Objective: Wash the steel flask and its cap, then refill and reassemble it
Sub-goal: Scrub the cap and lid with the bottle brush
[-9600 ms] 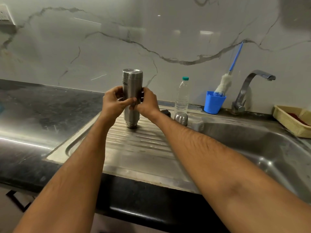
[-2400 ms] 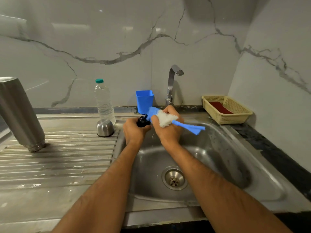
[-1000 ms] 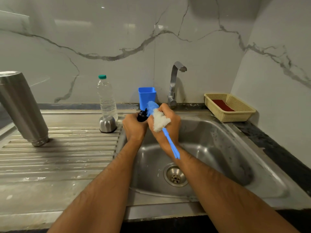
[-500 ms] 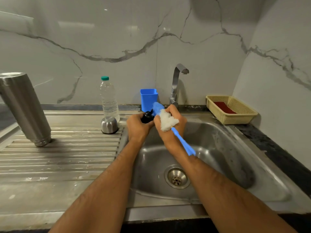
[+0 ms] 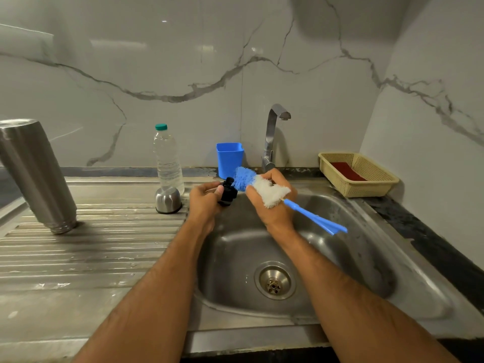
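The steel flask point(image 5: 36, 174) stands upside down on the ribbed drainboard point(image 5: 91, 247) at the far left. Its steel outer cap point(image 5: 168, 200) sits near the basin's left edge. Over the sink basin point(image 5: 366, 258), my left hand point(image 5: 204, 203) grips the small black inner stopper point(image 5: 227, 193). My right hand point(image 5: 275, 205) holds a blue-handled bottle brush point(image 5: 262, 186) around its white bristles, with the blue bristle tip touching the stopper. The handle points down to the right.
A clear water bottle point(image 5: 167, 158) with a green lid stands behind the steel cap. A blue plastic cup point(image 5: 229, 158) and the tap point(image 5: 272, 137) are at the back of the sink. A beige basket point(image 5: 358, 174) sits on the dark counter at right.
The brush handle has swung from pointing down toward the drain to pointing right. Both hands stay over the basin with the stopper against the bristles.
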